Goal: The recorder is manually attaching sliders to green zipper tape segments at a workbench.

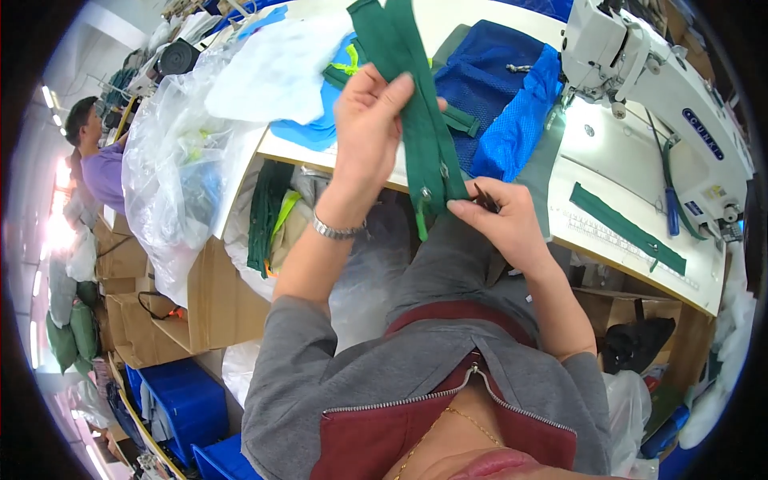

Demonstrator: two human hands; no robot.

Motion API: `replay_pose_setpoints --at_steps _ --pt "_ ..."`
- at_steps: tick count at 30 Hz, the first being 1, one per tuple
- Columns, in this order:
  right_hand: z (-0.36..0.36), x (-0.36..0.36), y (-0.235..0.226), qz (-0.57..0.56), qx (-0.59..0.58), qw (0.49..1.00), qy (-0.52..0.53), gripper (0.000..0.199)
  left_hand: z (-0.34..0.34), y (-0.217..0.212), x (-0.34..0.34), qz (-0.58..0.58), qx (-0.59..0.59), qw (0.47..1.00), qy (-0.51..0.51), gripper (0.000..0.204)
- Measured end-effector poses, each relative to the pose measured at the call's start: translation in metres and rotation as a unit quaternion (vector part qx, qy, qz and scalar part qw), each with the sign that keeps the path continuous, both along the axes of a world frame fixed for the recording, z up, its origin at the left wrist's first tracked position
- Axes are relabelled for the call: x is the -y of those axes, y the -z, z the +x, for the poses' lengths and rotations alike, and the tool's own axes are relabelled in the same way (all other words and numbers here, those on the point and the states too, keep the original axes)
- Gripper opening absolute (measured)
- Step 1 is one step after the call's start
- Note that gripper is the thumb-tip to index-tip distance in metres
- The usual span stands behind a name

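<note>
A wide dark green zipper [428, 128] hangs between my two hands above the table's front edge. My left hand [370, 120] is closed on its upper part, thumb on top. My right hand [512, 220] pinches the bottom end near a metal slider [426, 194] with a green pull [422, 222]. A small dark tool, perhaps thread snips [486, 200], also sits in the right hand; its shape is partly hidden by the fingers. Just behind the zipper lies a blue mesh piece [488, 84] with a brighter blue fabric part [516, 128]. Another green zipper [628, 228] lies at the right.
A white sewing machine [664, 96] stands on the right, with a ruler [596, 230] and a blue-handled screwdriver [672, 212] nearby. White sheets [272, 72] and a see-through plastic bag [180, 176] are at the left. Cardboard boxes [224, 304] stand below; a person [100, 164] is far left.
</note>
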State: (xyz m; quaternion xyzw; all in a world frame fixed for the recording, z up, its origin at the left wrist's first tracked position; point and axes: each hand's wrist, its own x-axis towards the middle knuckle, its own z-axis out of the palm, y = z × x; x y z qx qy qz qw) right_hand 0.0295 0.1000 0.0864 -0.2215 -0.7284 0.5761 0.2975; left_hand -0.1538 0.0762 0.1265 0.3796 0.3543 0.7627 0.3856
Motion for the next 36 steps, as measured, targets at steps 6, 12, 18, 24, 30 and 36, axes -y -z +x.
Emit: replay_pose_setpoints --at_steps 6,12,18,24,30,36 --pt "-0.014 -0.023 -0.016 -0.102 -0.031 0.994 -0.001 0.015 -0.067 0.008 -0.041 -0.015 -0.043 0.997 -0.058 0.017" --pt "-0.007 -0.007 -0.006 -0.174 -0.02 0.985 0.005 0.018 -0.171 0.063 -0.067 -0.154 -0.516 0.752 -0.38 0.04" --pt "0.02 0.003 0.016 -0.198 -0.006 0.978 0.061 0.015 -0.046 0.03 0.011 -0.293 -0.31 0.901 0.075 0.039" --pt "0.06 0.027 0.025 0.026 0.115 0.987 -0.108 0.015 0.032 0.057 0.051 -0.23 0.133 0.94 0.214 0.037" --pt "0.11 0.036 0.073 0.046 0.234 0.967 -0.091 0.015 0.054 0.082 0.046 -0.178 0.191 0.937 0.231 0.029" --pt "0.108 0.035 0.047 -0.042 0.104 0.987 0.113 0.015 0.098 0.083 0.064 -0.262 0.034 0.928 0.262 0.028"
